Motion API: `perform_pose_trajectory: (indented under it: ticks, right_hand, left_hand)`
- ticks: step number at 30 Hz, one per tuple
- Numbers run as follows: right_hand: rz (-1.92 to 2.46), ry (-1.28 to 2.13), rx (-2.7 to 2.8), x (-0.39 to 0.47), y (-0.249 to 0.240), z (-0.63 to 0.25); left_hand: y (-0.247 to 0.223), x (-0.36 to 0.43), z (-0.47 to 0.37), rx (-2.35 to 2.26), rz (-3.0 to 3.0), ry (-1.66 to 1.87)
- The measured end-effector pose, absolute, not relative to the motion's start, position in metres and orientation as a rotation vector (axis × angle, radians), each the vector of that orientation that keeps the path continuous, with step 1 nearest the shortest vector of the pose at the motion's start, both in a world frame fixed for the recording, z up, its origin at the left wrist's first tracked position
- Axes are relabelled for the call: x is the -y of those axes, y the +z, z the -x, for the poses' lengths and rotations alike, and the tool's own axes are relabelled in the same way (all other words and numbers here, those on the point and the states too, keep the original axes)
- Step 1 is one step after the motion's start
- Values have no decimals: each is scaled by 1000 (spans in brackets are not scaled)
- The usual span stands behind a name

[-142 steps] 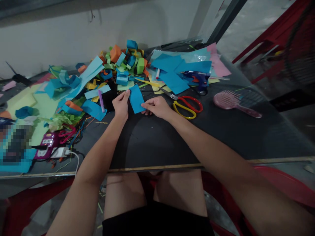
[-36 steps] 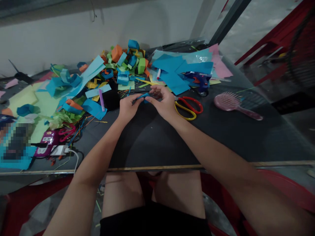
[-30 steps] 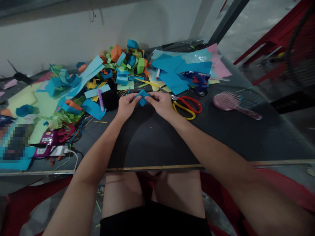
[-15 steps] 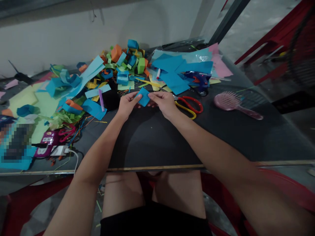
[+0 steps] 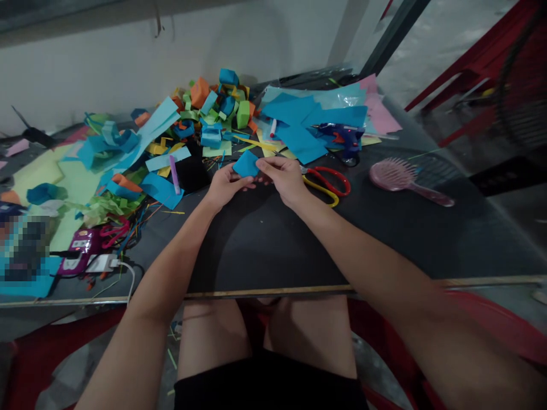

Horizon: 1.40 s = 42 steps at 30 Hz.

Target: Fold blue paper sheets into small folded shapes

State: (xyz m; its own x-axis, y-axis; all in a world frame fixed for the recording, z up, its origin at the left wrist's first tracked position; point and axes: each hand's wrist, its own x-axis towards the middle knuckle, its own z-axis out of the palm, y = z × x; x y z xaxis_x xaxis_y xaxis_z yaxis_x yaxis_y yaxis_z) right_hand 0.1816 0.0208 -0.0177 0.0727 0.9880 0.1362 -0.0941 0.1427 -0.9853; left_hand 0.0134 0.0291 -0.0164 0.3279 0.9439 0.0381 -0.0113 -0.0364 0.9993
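Note:
A small piece of blue paper [image 5: 247, 164] is held between my two hands above the dark table. My left hand [image 5: 224, 185] grips its left and lower edge, the thumb lying along the bottom. My right hand [image 5: 284, 175] pinches its right corner between thumb and fingers. Just right of my right hand lie scissors [image 5: 331, 181] with one red and one yellow handle. Behind my hands is a pile of folded paper pieces [image 5: 211, 135] in blue, green, orange and yellow.
Blue sheets [image 5: 301, 139] and a glue gun [image 5: 348, 136] lie at the back right, with a pink hairbrush [image 5: 395, 175] nearer. At the left are yellow sheets [image 5: 38, 171], a purple power strip [image 5: 81, 242] and a white charger [image 5: 102, 262]. The table edge [image 5: 273, 290] runs in front.
The blue paper has turned slightly and looks wider and flatter. My left thumb has moved from its face to below its lower edge.

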Motion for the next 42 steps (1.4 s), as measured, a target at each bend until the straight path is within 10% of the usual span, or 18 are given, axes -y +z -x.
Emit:
perform_pose_trajectory:
  ticks: [42]
  right_hand:
    - [1154,1142,1666,-15,-15,-186]
  left_hand:
    - [-10,-27,-5,-895,-1469,793]
